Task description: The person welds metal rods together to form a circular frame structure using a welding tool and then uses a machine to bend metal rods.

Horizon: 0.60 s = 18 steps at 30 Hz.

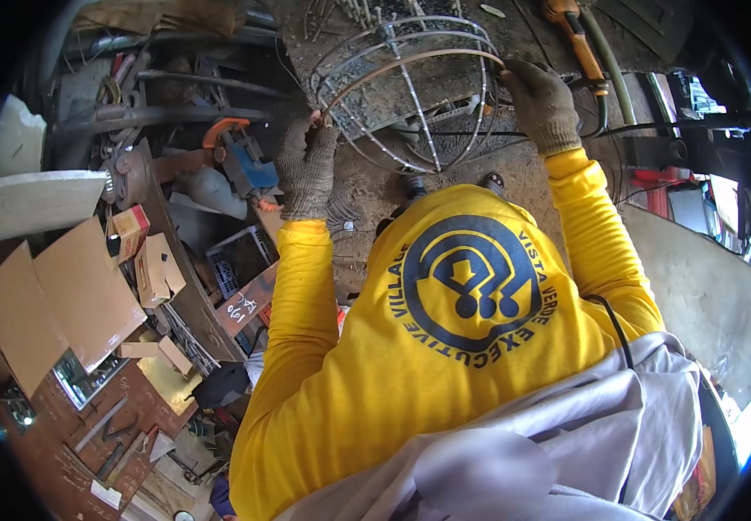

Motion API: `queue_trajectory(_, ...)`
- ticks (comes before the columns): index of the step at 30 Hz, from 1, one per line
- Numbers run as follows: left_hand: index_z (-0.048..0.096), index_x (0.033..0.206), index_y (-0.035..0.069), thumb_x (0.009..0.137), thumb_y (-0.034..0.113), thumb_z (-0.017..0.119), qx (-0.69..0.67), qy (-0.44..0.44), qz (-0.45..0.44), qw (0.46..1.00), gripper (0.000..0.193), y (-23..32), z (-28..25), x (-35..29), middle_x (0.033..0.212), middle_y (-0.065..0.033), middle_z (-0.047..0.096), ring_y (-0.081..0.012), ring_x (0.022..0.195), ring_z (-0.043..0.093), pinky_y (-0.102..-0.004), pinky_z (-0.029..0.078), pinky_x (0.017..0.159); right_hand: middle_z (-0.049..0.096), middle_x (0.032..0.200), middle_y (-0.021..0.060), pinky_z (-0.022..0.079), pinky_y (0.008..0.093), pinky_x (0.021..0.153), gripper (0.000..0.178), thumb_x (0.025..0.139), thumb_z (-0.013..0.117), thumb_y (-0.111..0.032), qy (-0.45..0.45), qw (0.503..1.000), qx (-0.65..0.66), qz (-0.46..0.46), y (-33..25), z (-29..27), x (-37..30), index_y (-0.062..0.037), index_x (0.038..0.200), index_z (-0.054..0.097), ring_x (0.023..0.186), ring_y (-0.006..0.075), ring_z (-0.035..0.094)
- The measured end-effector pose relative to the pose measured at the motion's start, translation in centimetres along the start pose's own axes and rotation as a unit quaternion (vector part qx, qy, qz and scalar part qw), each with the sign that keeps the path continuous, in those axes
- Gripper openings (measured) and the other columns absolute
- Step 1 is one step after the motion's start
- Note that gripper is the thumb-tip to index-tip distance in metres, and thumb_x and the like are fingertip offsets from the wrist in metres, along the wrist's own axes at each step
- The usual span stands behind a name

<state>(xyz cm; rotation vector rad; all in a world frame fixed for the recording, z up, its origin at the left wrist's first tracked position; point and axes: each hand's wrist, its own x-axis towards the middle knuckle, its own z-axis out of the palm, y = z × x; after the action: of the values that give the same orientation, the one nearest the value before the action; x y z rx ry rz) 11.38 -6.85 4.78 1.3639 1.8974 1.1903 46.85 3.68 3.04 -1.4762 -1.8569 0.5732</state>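
A round wire frame (429,130), made of metal hoops joined by curved ribs, stands at the edge of the worktable (358,82) ahead of me. Across its near side arches a thin brown curved metal rod (410,58). My left hand (308,165), in a grey-brown knit glove, is closed at the rod's left end, with fingertips beside the frame. Gloved the same way, my right hand (542,106) pinches the rod at the frame's right side. How firmly either hand also touches the frame's hoops is hard to see.
An orange-handled tool (577,39) with a thick cable lies on the worktable's right. Left of my left arm sits a blue and orange tool (254,169). Cardboard boxes (89,291), metal bars (167,115) and a brown board with hand tools (72,434) fill the left side.
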Motion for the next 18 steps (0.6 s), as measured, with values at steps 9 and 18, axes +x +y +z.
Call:
queue_trajectory(9, 0.068, 0.119, 0.003, 0.089, 0.015, 0.075, -0.022, -0.022, 0.039, 0.999, 0.033, -0.4, -0.8, -0.7, 0.109, -0.0079, 0.07, -0.0153, 0.093, 0.066, -0.0299, 0.053, 0.082, 0.072, 0.097, 0.0165, 0.054, 0.0404, 0.08, 0.025, 0.092, 0.067, -0.025, 0.01, 1.0, -0.017, -0.006, -0.4, 0.1, 0.1, -0.0068, 0.108, 0.074, 0.092, 0.0352, 0.069)
queue_trajectory(18, 0.071, 0.099, 0.003, 0.094, 0.027, 0.07, 0.123, 0.014, 0.128, 0.984, 0.024, 3.3, 0.0, 0.0, 0.076, -0.0081, 0.064, -0.0169, 0.072, 0.061, -0.0337, 0.047, 0.066, 0.071, 0.093, 0.0176, 0.053, 0.0395, 0.079, 0.019, 0.089, 0.069, -0.015, 0.043, 0.998, 0.013, -0.052, -1.2, -1.0, -0.3, -0.003, 0.103, 0.073, 0.09, 0.0351, 0.069)
